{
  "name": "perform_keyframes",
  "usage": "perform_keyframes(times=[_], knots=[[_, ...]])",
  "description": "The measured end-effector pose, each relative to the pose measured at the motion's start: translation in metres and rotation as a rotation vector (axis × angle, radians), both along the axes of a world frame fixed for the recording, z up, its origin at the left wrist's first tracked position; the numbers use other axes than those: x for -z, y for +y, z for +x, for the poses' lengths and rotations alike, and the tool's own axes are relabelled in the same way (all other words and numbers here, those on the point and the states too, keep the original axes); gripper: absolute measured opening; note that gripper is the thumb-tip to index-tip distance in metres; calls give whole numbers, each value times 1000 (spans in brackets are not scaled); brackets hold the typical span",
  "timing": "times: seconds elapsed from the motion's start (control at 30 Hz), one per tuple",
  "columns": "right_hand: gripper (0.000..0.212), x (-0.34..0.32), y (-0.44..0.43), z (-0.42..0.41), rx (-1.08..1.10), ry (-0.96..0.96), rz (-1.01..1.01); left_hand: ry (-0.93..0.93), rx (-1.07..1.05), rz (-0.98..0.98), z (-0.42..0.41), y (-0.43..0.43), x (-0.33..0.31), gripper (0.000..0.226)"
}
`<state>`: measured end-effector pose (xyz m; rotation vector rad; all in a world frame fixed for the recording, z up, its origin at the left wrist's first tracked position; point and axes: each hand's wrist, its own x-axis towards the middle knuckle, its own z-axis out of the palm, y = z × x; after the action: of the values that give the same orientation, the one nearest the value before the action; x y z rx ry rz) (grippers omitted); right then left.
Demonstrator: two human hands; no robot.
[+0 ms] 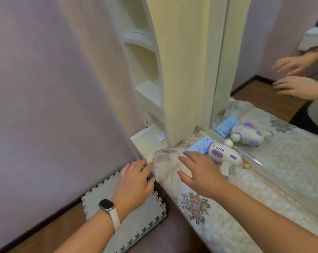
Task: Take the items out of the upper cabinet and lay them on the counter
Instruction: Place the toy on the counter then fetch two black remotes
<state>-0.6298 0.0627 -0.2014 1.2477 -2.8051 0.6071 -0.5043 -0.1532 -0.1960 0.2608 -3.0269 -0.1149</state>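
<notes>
1. Two items already lie on the cloth-covered tabletop [218,216], at its far corner against the mirror [260,42]: a white-and-purple toy gun [225,156] and a blue card [198,146] tucked under its barrel end.
2. The toy's body runs from the card, rightward along the mirror's frame, with its grip pointing back toward the person.
3. The right hand [200,172] is the nearer one. It hovers just left of the toy, fingers [186,155] spread, straight and holding nothing. Whether its far edge touches the toy cannot be told.
4. The left hand [134,181] hangs off the tabletop's end above a foam mat [129,230], fingers [145,167] loosely spread, also holding nothing.
5. The cabinet shelves [145,70] stand above and beyond both hands; any further reach likely goes up-left, nearer the left hand.
</notes>
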Motion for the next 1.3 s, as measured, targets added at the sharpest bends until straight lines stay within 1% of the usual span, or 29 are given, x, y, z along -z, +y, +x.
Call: perform_keyframes(times=[0.2,0.33,0.5,0.73,0.9,1.07,1.3], knots=[[46,-19,-83,61,-311,121,23,59,-173,-40,107,-41,-13,44],[47,-24,-141,128,-466,166,20,100,-291,-76,195,-68,-18,44],[46,-35,-207,234,-627,215,8,119,-481,-65,317,-100,-27,47],[49,-44,-287,393,-906,310,9,211,-779,-62,503,-124,-36,48],[51,-56,-330,497,-1105,368,-33,197,-999,-97,619,-123,-39,47],[52,-68,-365,573,-1304,445,-89,182,-1179,-144,689,-113,-42,46],[52,-78,-422,640,-1486,449,-159,177,-1354,-194,745,-125,-49,44]])
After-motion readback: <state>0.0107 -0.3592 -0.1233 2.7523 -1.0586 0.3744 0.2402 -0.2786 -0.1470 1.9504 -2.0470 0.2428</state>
